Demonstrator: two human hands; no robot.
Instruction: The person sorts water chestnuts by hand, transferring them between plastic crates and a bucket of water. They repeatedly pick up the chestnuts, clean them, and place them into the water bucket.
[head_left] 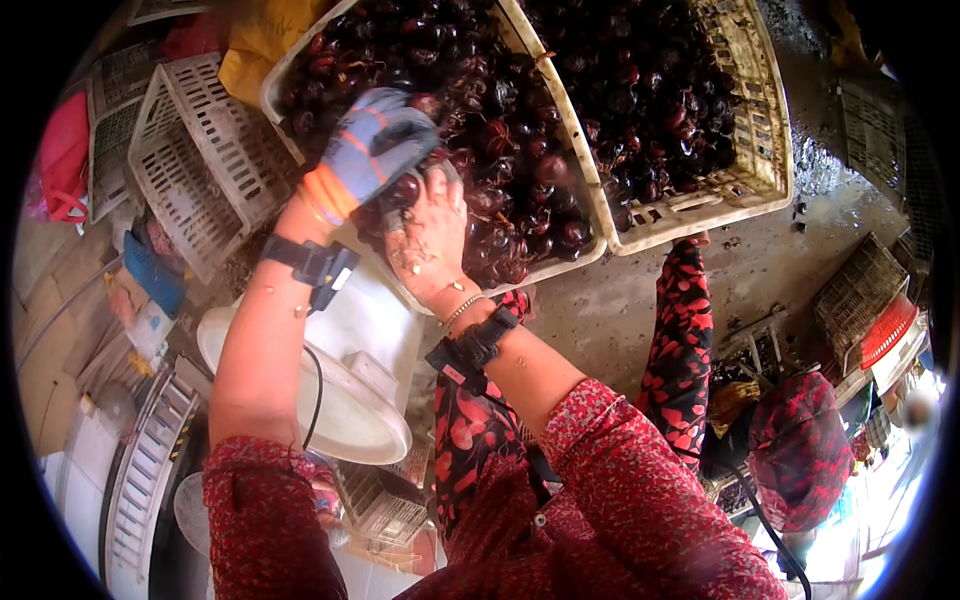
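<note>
Dark red-brown, glossy round corms that look like water chestnuts (490, 205) heap up in a pale plastic crate (575, 110) in front of me. My left hand (378, 150) is over the crate's near left part, in a grey-blue glove with an orange cuff; its fingers curl closed, and what is in them is hidden. Just below it is my right hand (430, 230), its palm bare and spattered with bits, with dark covers on the fingertips. A single water chestnut (403, 190) sits at its thumb and fingers, between the two hands.
A second crate (760, 120) of the same corms adjoins on the right. Empty slatted crates (205, 150) lean at the left. Below my forearms is a white tub (375, 425). The floor (600, 310) is wet and dirty. Another person (800, 450) in dark red patterned cloth is at the lower right.
</note>
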